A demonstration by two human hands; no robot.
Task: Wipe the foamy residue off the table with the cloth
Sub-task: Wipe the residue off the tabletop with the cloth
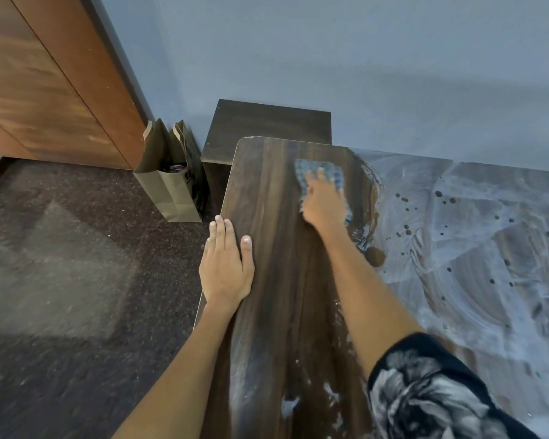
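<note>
While pressed flat under the right hand (325, 205) near the far left corner of the table (267, 248), fingers spread straight on top, blue cloth (317, 172) poking out ahead of the fingertips, just left of the foamy residue (473, 248) smeared white across the right stretch. Left hand (225, 267) laid flat and relaxed on the near left edge, holding nothing, bare dark wood between the two. Beyond the edge, speckled carpet (61, 264), paper bags (171, 179), dark cabinet (267, 125) against the blue wall (362, 74).
</note>
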